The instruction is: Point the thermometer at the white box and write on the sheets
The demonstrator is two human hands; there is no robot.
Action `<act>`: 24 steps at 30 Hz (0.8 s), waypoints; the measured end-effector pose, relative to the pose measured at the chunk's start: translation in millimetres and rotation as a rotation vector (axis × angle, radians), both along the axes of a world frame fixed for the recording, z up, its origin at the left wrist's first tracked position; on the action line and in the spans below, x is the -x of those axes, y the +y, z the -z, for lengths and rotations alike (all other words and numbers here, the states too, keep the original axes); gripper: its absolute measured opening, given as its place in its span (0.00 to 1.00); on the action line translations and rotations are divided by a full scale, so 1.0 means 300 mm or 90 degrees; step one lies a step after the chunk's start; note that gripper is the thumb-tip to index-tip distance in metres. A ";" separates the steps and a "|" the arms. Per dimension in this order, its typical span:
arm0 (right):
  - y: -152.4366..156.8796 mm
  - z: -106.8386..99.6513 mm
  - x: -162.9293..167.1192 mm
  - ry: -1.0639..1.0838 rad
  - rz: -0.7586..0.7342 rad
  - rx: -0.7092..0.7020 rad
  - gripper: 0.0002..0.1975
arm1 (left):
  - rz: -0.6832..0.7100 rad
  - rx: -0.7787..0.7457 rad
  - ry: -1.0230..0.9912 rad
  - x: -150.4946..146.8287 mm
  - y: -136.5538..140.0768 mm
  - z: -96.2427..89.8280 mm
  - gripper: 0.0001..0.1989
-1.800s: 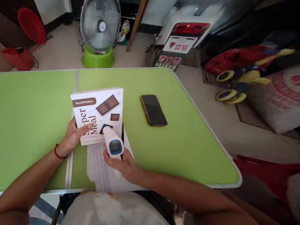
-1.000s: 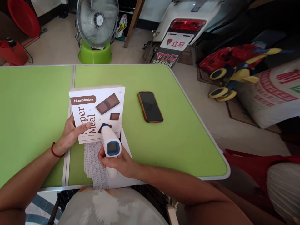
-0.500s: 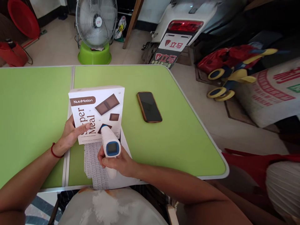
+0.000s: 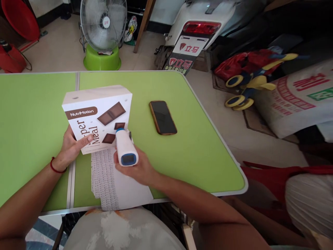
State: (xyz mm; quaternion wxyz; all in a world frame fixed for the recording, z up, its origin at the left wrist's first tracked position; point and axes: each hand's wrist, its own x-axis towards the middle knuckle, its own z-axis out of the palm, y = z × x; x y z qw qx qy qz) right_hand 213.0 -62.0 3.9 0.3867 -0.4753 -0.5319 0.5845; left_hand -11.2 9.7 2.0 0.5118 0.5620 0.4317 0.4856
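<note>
Over the green surface (image 4: 203, 159), fingers of the left hand (image 4: 71, 146) grasp the NutriMotion box (image 4: 109, 114) at its lower left, front face tilted toward the person. Fingers of the right hand (image 4: 142, 168), nearer its lower right, enclose the handheld infrared thermometer (image 4: 125, 144); its long axis points forward, toward the box. Contact between the two cannot be confirmed.

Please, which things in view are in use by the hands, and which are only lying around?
In use:
box, held by the left hand
device, gripped by the right hand

Lying around:
phone, on the table
papers, on the table, perhaps also used
fan, beyond the table
</note>
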 end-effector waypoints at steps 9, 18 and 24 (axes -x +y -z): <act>0.200 -0.052 -0.239 -0.866 -0.002 -0.082 0.16 | -0.050 -0.085 0.023 0.067 0.090 0.027 0.21; 0.206 -0.041 -0.223 -0.998 0.003 -0.006 0.17 | -0.009 -0.132 0.127 0.037 0.096 0.022 0.19; 0.206 0.003 -0.203 -0.957 0.056 -0.080 0.19 | -0.031 -0.135 0.137 0.024 0.101 0.024 0.18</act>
